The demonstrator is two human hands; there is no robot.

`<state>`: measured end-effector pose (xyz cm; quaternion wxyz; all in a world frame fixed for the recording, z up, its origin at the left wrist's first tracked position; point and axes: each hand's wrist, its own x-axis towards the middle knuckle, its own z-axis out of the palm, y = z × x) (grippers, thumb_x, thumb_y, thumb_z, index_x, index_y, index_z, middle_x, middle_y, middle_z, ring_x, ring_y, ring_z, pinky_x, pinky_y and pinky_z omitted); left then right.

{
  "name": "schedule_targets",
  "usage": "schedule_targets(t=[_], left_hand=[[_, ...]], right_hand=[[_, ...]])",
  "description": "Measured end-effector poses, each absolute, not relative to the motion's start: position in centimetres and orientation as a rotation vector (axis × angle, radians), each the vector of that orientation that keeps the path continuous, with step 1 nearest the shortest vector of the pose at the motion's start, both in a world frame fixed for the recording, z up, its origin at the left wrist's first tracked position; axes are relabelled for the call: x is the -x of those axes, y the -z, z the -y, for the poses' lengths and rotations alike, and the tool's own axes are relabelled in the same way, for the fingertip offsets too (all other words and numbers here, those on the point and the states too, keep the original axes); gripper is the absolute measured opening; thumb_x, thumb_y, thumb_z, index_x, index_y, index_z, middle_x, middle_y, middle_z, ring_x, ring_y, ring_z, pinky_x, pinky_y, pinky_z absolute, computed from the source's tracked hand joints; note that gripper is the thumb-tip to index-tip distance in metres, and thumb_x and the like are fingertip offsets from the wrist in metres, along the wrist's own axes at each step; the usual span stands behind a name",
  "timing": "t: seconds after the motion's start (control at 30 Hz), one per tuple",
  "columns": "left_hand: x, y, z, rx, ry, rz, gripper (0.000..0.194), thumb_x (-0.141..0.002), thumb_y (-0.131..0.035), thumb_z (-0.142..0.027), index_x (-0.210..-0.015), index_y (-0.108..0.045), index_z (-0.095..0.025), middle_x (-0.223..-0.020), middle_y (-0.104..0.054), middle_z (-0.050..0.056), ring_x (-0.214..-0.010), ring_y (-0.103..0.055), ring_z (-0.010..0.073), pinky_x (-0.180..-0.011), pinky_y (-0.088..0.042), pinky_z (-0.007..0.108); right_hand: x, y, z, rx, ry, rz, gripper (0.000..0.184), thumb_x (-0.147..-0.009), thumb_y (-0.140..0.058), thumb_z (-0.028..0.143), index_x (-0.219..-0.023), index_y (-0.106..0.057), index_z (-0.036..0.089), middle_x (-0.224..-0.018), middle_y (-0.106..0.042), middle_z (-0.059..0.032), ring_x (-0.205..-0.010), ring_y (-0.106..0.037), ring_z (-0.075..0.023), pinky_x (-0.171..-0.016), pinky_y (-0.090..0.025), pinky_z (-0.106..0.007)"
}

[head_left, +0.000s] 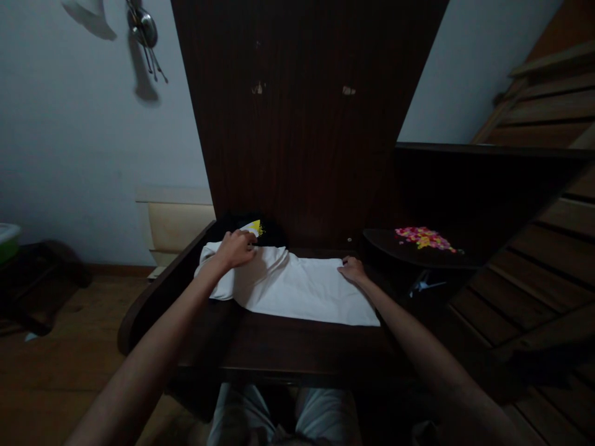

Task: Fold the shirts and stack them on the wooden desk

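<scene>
Forearms [153, 347], hands [236, 249] on white cloth [307, 291]

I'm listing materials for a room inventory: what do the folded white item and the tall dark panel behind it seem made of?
White item: probably cloth, matte, from its soft folds and creases; the fibre can't be told.

Tall dark panel: likely wood or veneer with a dark finish, given faint grain-like streaks and pale patches.

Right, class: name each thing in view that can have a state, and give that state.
White cloth: flattish on the right, folded at left.
Left hand: fingers bent, at the cloth's left part.
Right hand: at the cloth's far right edge; grip unclear.
Dark back panel: upright, surface chipped in places.
Pink-and-yellow cluster: on the curved shelf.
</scene>
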<state>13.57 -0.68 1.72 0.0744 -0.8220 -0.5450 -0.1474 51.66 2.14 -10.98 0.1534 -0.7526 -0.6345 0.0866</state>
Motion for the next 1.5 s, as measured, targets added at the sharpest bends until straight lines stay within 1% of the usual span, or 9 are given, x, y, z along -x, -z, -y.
schedule_targets(t=[0.2, 0.5, 0.73, 0.8, 0.93, 1.03, 1.2, 1.4, 1.5], left_hand=[[-18.2, 1.3, -1.6, 2.619, 0.217, 1.659, 0.047, -0.08, -0.06, -0.033, -0.123, -0.062, -0.013, -0.125, -0.063, 0.02, -0.12, -0.055, 0.0359, -0.102, -0.039, 0.046], [-18.0, 1.2, -1.5, 2.953, 0.16, 1.664, 0.011, -0.077, -0.06, -0.024, -0.083, -0.066, -0.016, -0.078, -0.068, 0.004, -0.073, -0.062, 0.0176, -0.063, -0.043, 0.024], [-19.1, 1.1, 2.2, 3.891, 0.244, 1.296, 0.037, -0.072, -0.073, -0.051, -0.072, -0.065, -0.015, -0.063, -0.058, 0.0, -0.061, -0.052, 0.0133, -0.057, -0.037, 0.023], [-19.2, 0.8, 1.9, 3.97, 0.688, 1.394, 0.038, -0.069, -0.075, -0.051, -0.079, -0.069, -0.015, -0.069, -0.062, 0.002, -0.065, -0.056, 0.0148, -0.059, -0.04, 0.024], [-20.0, -0.1, 0.7, 3.591, 2.382, 1.368, 0.059, -0.065, -0.076, -0.055, -0.111, -0.065, -0.02, -0.093, -0.067, 0.005, -0.08, -0.062, 0.0179, -0.067, -0.048, 0.026], [-21.4, -1.0, 0.2, 3.221, 2.841, 1.367, 0.065, -0.06, -0.082, -0.054, -0.112, -0.065, -0.019, -0.098, -0.066, 0.005, -0.08, -0.061, 0.015, -0.066, -0.047, 0.023], [-22.3, -3.2, -0.4, 3.186, 2.448, 1.682, 0.052, -0.059, -0.088, -0.041, -0.099, -0.067, -0.014, -0.073, -0.061, 0.001, -0.059, -0.052, 0.0093, -0.055, -0.042, 0.021], [-23.9, -4.0, -0.1, 3.323, 1.879, 1.424, 0.07, -0.062, -0.084, -0.035, -0.124, -0.058, -0.019, -0.094, -0.065, 0.006, -0.055, -0.049, 0.0084, -0.05, -0.043, 0.023], [-24.8, -3.7, -0.1, 3.499, 1.273, 1.338, 0.045, -0.065, -0.078, -0.045, -0.094, -0.068, -0.012, -0.067, -0.059, -0.001, -0.053, -0.047, 0.0105, -0.048, -0.036, 0.021]], right_hand=[[-52.0, 8.8, -3.6, 2.072, -0.202, 1.764, 0.016, -0.077, -0.059, 0.015, -0.089, -0.07, 0.016, -0.094, -0.073, -0.0126, -0.088, -0.069, -0.022, -0.071, -0.049, -0.025], [-50.9, -3.8, -6.8, 1.133, -0.195, 1.374, 0.008, -0.075, -0.054, 0.019, -0.08, -0.048, 0.022, -0.081, -0.062, -0.0013, -0.078, -0.062, -0.016, -0.071, -0.049, -0.025], [-47.0, -9.1, -6.7, 0.601, -0.613, 1.242, 0.028, -0.069, -0.066, 0.033, -0.085, -0.043, 0.027, -0.083, -0.059, 0.0037, -0.083, -0.059, -0.0161, -0.073, -0.049, -0.027], [-45.8, -9.0, -5.6, 0.559, -0.767, 1.244, 0.029, -0.069, -0.066, 0.036, -0.085, -0.045, 0.027, -0.082, -0.06, 0.0031, -0.081, -0.06, -0.0173, -0.072, -0.05, -0.028], [-44.3, -7.9, -3.3, 0.541, -0.951, 1.293, 0.026, -0.067, -0.066, 0.035, -0.085, -0.049, 0.026, -0.078, -0.059, 0.0029, -0.075, -0.059, -0.0169, -0.07, -0.049, -0.028], [-44.2, -7.5, -2.4, 0.544, -1.01, 1.356, 0.019, -0.064, -0.064, 0.031, -0.077, -0.051, 0.024, -0.076, -0.057, 0.0017, -0.07, -0.055, -0.0161, -0.068, -0.046, -0.028], [-45.5, -8.2, -1.3, 0.506, -1.036, 1.466, 0.027, -0.07, -0.052, 0.042, -0.054, -0.04, 0.023, -0.062, -0.042, -0.0013, -0.059, -0.041, -0.0164, -0.061, -0.04, -0.031], [-46.1, -9.6, 0.9, 0.644, -1.102, 1.784, 0.044, -0.066, -0.069, 0.04, -0.05, -0.031, 0.022, -0.06, -0.032, 0.0037, -0.054, -0.029, -0.0116, -0.053, -0.028, -0.028], [-46.2, -10.3, 1.4, 0.643, -0.926, 2.044, 0.046, -0.059, -0.074, 0.026, -0.049, -0.029, 0.02, -0.064, -0.037, 0.0038, -0.06, -0.034, -0.0111, -0.057, -0.029, -0.026]])
